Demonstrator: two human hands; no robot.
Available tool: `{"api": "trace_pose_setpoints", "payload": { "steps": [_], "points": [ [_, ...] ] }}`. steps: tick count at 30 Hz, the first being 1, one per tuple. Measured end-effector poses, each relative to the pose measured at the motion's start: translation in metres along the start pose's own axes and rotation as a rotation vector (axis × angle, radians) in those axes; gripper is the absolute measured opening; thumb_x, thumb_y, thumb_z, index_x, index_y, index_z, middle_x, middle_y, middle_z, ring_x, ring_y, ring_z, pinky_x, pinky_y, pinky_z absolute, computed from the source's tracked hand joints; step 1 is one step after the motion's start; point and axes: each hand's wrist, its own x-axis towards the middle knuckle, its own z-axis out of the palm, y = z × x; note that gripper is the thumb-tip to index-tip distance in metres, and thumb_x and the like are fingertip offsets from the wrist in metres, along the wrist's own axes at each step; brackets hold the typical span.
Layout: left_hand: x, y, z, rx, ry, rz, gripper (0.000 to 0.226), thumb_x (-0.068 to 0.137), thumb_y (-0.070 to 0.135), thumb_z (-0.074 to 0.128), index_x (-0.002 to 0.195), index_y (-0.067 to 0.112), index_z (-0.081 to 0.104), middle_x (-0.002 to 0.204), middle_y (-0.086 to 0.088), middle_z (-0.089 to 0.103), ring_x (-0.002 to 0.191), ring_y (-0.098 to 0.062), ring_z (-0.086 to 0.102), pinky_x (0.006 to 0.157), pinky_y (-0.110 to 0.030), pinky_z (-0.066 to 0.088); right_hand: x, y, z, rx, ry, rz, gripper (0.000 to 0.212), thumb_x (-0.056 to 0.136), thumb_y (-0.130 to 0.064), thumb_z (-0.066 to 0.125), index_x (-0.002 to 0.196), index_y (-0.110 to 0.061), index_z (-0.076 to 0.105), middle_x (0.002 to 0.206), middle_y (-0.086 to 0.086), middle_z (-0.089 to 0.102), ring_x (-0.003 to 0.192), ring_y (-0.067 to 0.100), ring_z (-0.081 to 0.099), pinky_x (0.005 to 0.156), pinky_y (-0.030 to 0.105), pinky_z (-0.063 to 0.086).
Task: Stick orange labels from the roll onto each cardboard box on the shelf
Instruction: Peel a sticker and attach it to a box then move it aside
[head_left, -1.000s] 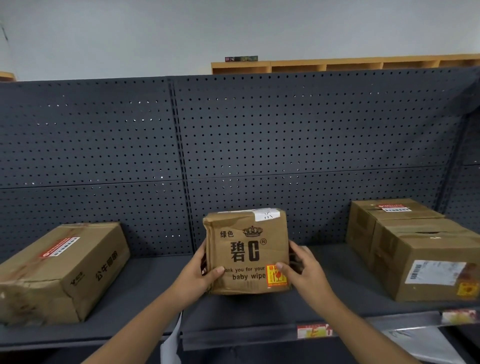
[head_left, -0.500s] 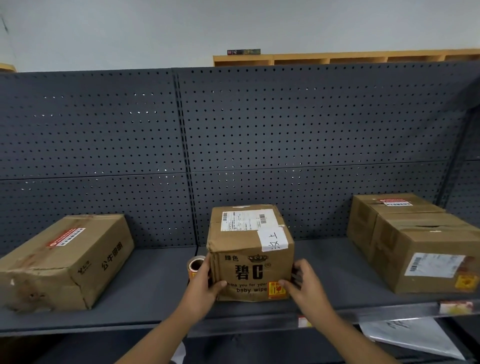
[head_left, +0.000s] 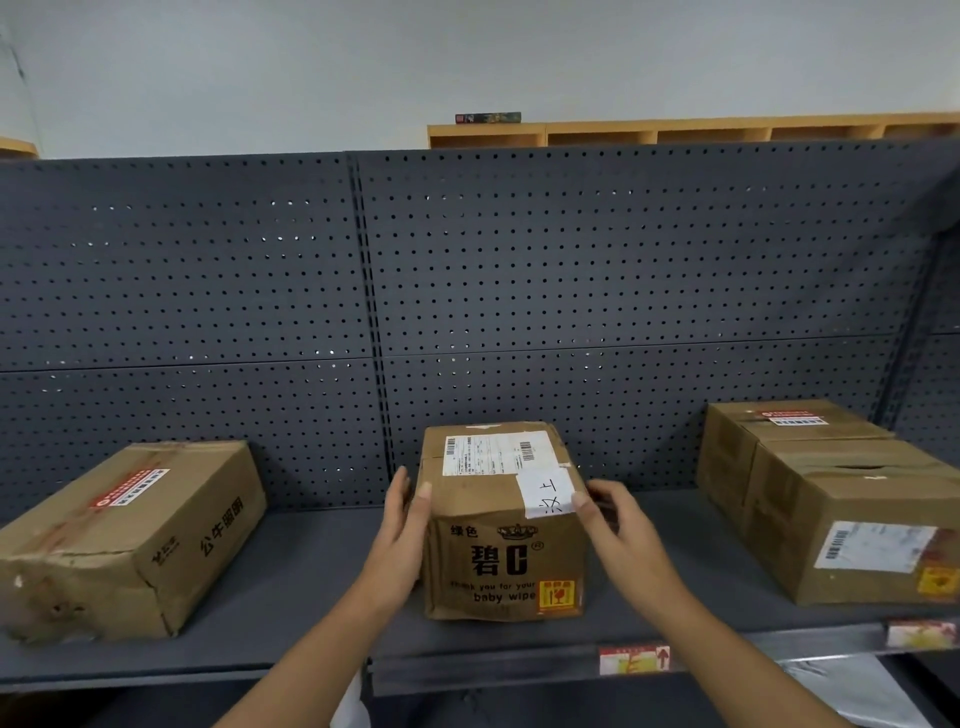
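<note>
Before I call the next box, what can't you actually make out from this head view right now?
- Label roll: not visible; possibly hidden behind the left hand or middle box.
- Left box: no orange label on its visible faces; other faces hidden.
- Rear right box: front covered by the front right box.
- Shipping label print: too small to read.
- Right hand: blurred, contact unclear.

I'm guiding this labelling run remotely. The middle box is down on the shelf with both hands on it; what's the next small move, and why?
Probably let go and turn to the left box. The middle box rests flat on the shelf with an orange label on its front. The left hand and right hand only steady its sides. No orange label shows on the left box.
</note>
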Motion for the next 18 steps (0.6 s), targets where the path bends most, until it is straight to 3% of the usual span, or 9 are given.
{"api": "trace_pose_setpoints", "payload": {
  "steps": [4, 7, 9, 12, 16, 18],
  "points": [
    [0.017, 0.022, 0.013, -0.066, 0.087, -0.016, 0.067, 0.103, 0.057, 0.047, 0.162, 0.035, 0.023, 0.163, 0.006, 0.035, 0.136, -0.012, 0.039, 0.116, -0.037, 0.035, 0.028, -0.007, 0.007, -0.033, 0.084, 0.0, 0.038, 0.103, -0.05, 0.051, 0.131, -0.026, 0.056, 0.124, -0.008, 0.063, 0.112, 0.0, 0.058, 0.084, 0.02, 0.047],
    [0.027, 0.026, 0.018, -0.047, 0.105, -0.045, 0.067, 0.105, 0.047, 0.052, 0.162, 0.028, 0.024, 0.158, 0.003, 0.042, 0.128, -0.012, 0.047, 0.111, -0.036, 0.042, 0.045, -0.009, 0.013, -0.038, 0.084, 0.064, 0.051, 0.103, -0.052, 0.05, 0.143, -0.019, 0.052, 0.134, -0.003, 0.06, 0.119, 0.01, 0.056, 0.092, 0.029, 0.048],
    [0.03, 0.025, 0.019, -0.068, 0.114, -0.109, 0.069, 0.1, 0.053, 0.057, 0.159, 0.032, 0.029, 0.143, 0.006, 0.054, 0.122, -0.014, 0.055, 0.108, -0.04, 0.048, 0.05, -0.012, 0.018, 0.01, 0.054, 0.137, 0.054, 0.103, -0.052, 0.051, 0.146, -0.019, 0.049, 0.133, -0.003, 0.061, 0.118, 0.012, 0.058, 0.087, 0.028, 0.049],
    [0.037, 0.014, 0.014, -0.026, 0.128, -0.201, 0.075, 0.077, 0.076, 0.061, 0.145, 0.049, 0.043, 0.131, 0.011, 0.064, 0.12, -0.02, 0.062, 0.107, -0.051, 0.05, 0.048, -0.015, 0.024, 0.153, 0.009, 0.237, 0.035, 0.104, -0.047, 0.053, 0.131, -0.025, 0.055, 0.114, -0.005, 0.069, 0.102, 0.011, 0.067, 0.076, 0.029, 0.054],
    [0.047, -0.006, 0.011, -0.093, 0.086, -0.29, 0.044, 0.073, 0.075, 0.064, 0.114, 0.06, 0.064, 0.117, 0.01, 0.075, 0.116, -0.025, 0.068, 0.102, -0.055, 0.054, 0.046, -0.008, 0.032, 0.209, 0.047, 0.253, 0.017, 0.103, -0.046, 0.054, 0.11, -0.034, 0.063, 0.106, -0.004, 0.075, 0.099, 0.017, 0.071, 0.09, 0.045, 0.059],
    [0.043, -0.004, 0.012, -0.086, 0.089, -0.288, 0.039, 0.074, 0.077, 0.062, 0.111, 0.063, 0.065, 0.114, 0.012, 0.076, 0.118, -0.026, 0.066, 0.103, -0.055, 0.052, 0.046, -0.005, 0.037, 0.228, 0.087, 0.244, 0.017, 0.102, -0.047, 0.055, 0.106, -0.035, 0.065, 0.105, -0.005, 0.076, 0.1, 0.017, 0.071, 0.093, 0.048, 0.059]
  ]
}}
